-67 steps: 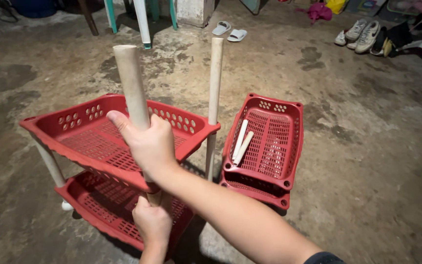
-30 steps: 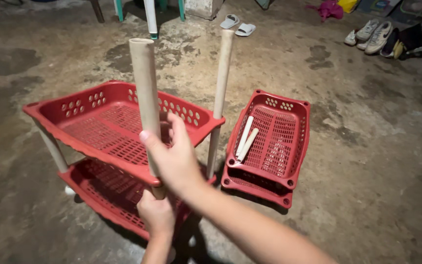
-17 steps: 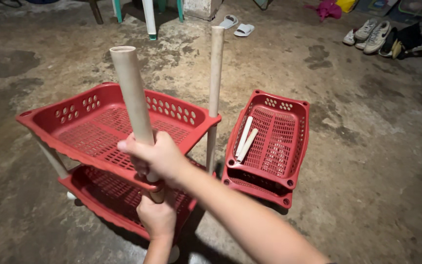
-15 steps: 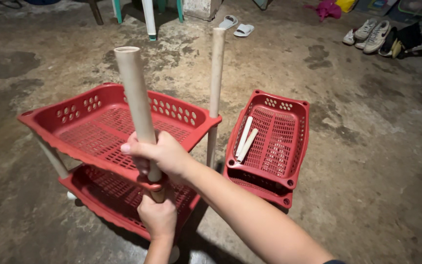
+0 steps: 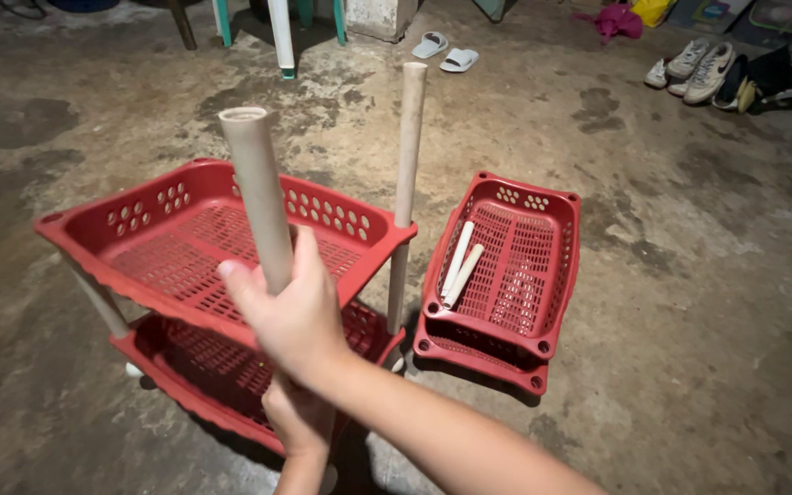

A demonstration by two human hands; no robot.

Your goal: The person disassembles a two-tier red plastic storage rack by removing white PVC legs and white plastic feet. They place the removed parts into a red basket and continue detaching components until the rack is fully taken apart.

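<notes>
since half a second ago the right hand [image 5: 291, 316] has loosened on the near beige tube [image 5: 258, 197]: its fingers, which were wrapped tight, now lie partly open against the tube, thumb out to the left. the left hand [image 5: 300, 417] stays closed around the tube's lower part, under the front corner of the upper red tray [image 5: 130, 270].

that tube stands nearly upright through the tray's front corner, leaning slightly left at the top. a second beige tube [image 5: 407, 147] rises from the tray's right corner, and a lower red tray [image 5: 185, 362] sits beneath. right of the upper tray, well apart, two stacked red baskets [image 5: 506, 275] lie on the concrete floor [image 5: 708, 302] with two short white tubes [image 5: 458, 261] inside.

the near tube looks hollow, light and stiff, with a smooth surface that could slip in a loose grip. it probably wants a full wrap close above the tray corner, where a push acts straight down. the perforated trays look light and slightly flexible.
</notes>
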